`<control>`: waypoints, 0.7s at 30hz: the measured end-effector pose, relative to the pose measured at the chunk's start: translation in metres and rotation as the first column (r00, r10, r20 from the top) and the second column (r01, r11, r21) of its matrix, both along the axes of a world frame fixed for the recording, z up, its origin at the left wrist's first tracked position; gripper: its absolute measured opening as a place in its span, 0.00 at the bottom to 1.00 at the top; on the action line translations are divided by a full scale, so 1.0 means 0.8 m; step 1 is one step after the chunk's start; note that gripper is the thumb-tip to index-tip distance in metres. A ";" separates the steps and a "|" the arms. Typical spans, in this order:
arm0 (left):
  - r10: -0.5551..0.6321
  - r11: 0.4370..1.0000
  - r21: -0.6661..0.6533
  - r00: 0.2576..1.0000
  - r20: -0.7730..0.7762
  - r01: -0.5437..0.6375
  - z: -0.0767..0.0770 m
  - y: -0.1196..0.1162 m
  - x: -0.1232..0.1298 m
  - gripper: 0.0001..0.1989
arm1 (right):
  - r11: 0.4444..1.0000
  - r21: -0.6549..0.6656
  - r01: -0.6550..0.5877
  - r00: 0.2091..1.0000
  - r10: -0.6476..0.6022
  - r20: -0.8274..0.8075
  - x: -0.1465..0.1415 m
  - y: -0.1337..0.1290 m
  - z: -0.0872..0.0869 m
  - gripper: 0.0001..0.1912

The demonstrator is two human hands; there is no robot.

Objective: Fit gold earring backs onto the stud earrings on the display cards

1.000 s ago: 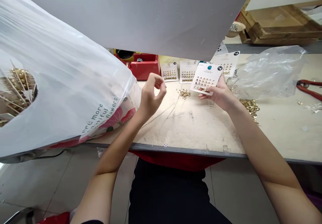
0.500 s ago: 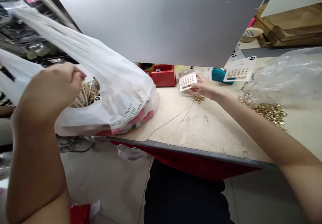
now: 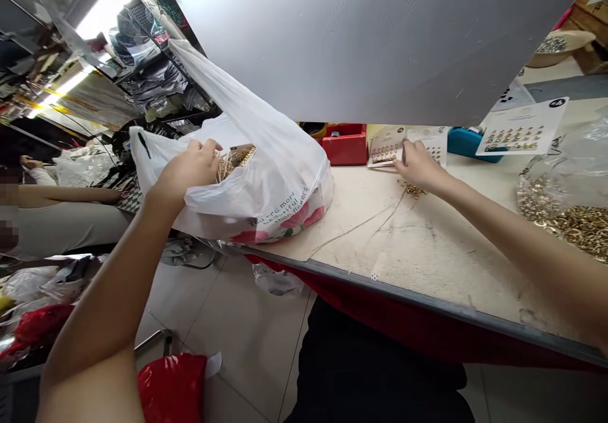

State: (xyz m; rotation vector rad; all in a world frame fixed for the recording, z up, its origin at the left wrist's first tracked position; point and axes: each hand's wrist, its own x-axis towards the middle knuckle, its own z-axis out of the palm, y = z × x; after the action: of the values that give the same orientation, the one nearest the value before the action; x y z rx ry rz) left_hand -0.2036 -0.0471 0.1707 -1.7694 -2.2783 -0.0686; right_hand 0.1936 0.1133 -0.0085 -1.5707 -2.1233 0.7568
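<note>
My left hand is at the mouth of a white plastic bag with printed words and pink flowers. Its fingers curl down beside a stack of cards with gold pieces inside the bag; their tips, and whatever they hold, are hidden. Across the table, my right hand pinches the right edge of a white earring card bearing rows of small gold earrings. Another earring card stands just behind that hand. A small pile of gold pieces lies on the table below it.
A red box and a teal object stand along the back, under a large grey panel. At right are another earring card, a heap of gold rings and clear plastic. Another person's arm shows at far left.
My left hand has lowered to the cards in the bag's mouth. My right hand still holds its card, now lower and near the table's back. The view has swung left.
</note>
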 end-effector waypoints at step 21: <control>-0.097 0.995 0.013 0.972 0.213 0.096 0.049 -0.022 0.011 0.25 | 0.967 0.245 -0.071 0.977 0.117 -0.176 0.115 -0.042 0.011 0.14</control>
State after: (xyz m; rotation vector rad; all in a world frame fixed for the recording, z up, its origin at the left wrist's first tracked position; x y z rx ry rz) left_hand -0.1947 -0.0651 0.2099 -1.9562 -2.3307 -0.2939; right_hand 0.2853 0.0798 0.0003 -1.2310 -2.0731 0.6273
